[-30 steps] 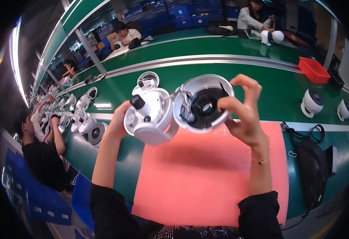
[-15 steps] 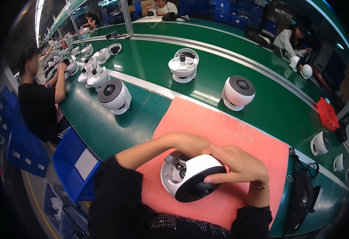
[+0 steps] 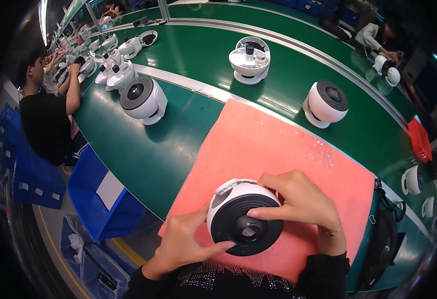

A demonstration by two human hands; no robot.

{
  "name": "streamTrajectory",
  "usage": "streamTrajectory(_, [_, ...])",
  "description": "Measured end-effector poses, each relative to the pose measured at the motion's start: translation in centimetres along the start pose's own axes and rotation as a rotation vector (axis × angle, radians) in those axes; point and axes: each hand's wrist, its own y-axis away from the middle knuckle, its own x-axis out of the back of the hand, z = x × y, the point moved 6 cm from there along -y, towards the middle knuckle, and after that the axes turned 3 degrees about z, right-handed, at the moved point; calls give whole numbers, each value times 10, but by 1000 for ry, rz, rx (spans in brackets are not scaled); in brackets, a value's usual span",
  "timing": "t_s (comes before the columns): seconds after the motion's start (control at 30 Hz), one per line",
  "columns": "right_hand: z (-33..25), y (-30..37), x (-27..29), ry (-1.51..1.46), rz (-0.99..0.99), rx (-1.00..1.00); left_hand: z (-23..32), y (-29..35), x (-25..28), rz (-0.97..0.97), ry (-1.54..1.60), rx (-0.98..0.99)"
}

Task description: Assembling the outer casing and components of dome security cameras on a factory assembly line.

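Over a pink cloth I hold a round white device, its black ringed face turned up toward me. A dark domed centre sits in that face. My left hand grips the left side, thumb along the face's lower edge. From the upper right my right hand clasps the housing, thumb pressed beside the domed centre; its other fingers are partly hidden behind. An opening with a pale rim shows at the housing's top left.
Similar devices stand beyond the cloth: one black-faced at left, another at right, and an opened one between. A person works at left beside blue bins. A black bag and red tray lie at right.
The device has turned so its black face points up toward me. My left hand has moved from behind its top to its left side. The view has shifted too.
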Motion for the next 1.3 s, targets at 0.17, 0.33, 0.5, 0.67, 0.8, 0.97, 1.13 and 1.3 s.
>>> streamTrajectory(0.17, [-1, -8, -2, -20, 70, -48, -12, -8, 8, -16, -67, 112])
streamTrajectory(0.33, [0, -18, -6, 44, 90, -136, -16, -10, 18, -32, -210, 107])
streamTrajectory(0.5, [12, -20, -8, 218, 138, -128, -28, -32, 18, -142, -292, 133])
streamTrajectory(0.67, [3, -19, -10, 368, 226, -21, -25, -31, 24, -212, -453, 107])
streamTrajectory(0.8, [-7, -19, -10, 427, 275, 8, -33, -28, 24, -167, -375, 94])
streamTrajectory(0.97, [-31, -22, -3, 483, 397, 228, -33, -29, 29, -136, -389, 68])
streamTrajectory(1.13, [-56, -15, -25, 367, 196, 473, -31, -33, 34, -160, -454, 48])
streamTrajectory(1.3, [-60, -11, -33, 36, 20, 590, -32, -34, 39, -169, -489, 7])
